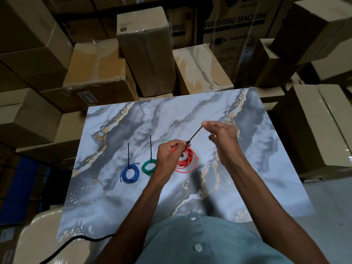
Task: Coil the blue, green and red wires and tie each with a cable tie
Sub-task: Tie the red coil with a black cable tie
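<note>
Marble table [118, 197]; left hand [168, 156] pinches red coil [187, 162], partly hiding green coil [148, 166]; right hand [222, 139] seemingly pinches cable tie [195, 135] tip

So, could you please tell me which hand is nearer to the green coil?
Left. The left hand is right beside the green coil, overlapping its edge; the right hand is farther away, beyond the red coil.

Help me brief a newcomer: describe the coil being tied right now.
On the marble-patterned tabletop three wire coils lie in a row. The red coil is rightmost, under the left hand. Unlike the blue coil and green coil, it is the largest.
</note>
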